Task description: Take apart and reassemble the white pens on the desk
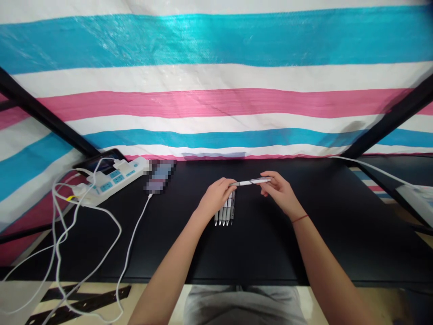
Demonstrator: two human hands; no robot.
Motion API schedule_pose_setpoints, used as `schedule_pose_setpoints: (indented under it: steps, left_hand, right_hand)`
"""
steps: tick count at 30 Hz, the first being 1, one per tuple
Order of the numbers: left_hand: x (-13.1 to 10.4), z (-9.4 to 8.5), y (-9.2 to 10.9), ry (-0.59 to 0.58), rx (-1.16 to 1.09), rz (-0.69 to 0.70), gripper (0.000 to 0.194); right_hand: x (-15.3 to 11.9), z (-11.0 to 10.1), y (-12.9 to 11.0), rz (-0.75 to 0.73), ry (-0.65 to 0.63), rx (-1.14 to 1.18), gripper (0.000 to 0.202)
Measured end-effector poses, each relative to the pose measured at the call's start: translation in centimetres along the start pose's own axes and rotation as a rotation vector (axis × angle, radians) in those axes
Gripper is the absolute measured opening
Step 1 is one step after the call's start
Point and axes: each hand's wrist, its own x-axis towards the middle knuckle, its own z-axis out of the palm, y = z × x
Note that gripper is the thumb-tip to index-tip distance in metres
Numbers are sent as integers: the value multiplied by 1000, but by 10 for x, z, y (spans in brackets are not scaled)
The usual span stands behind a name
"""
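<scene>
A white and grey pen is held level above the black table, stretched between both hands. The fingers of my left hand pinch its grey end. At the other end, by the clip, my right hand grips it between thumb and fingers. Below my left hand, several similar pens lie side by side on the table with their tips toward me. My left hand partly covers their upper ends.
On the left stand a white power strip with plugs, a dark tablet and a phone on a white cable. Loose cables hang over the front edge of the black table. A striped sheet closes off the back.
</scene>
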Motion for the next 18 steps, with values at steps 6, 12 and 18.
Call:
schedule_pose_setpoints:
  steps: [6,12,18]
  left_hand:
    - [-16,1,-3,98,-83,3,24]
    - [-18,2,-8,124,-146,-33,23]
    - [-17,0,-10,120,-146,-34,24]
  right_hand:
    - [-1,3,0,65,-60,-45,31]
    - [-1,5,3,79,-43,44,40]
    - [0,4,3,115,-97,-104,36]
